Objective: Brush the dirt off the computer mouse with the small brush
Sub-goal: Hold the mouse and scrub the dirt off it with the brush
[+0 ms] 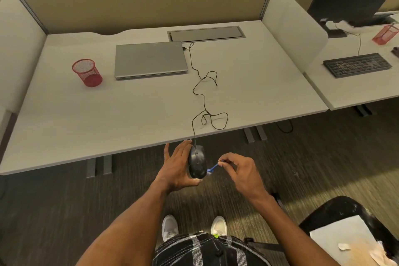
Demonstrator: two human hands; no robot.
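Left hand (177,168) fingers around black mouse (197,162), right hand (239,170) fingers pinching small blue brush (212,167); red mesh cup (87,72) apparently empty.

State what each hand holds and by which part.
Left hand cradles the mouse by its left side and rear; right hand pinches the small brush by its handle end.

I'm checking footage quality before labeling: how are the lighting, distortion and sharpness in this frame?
Head view: dim, warm indoor light, with a brighter patch on the floor at right; wide-angle bending curves the desk edges and dividers; the mouse and brush are small and slightly soft, so dirt cannot be made out; the left hand and right hand are fairly clear.
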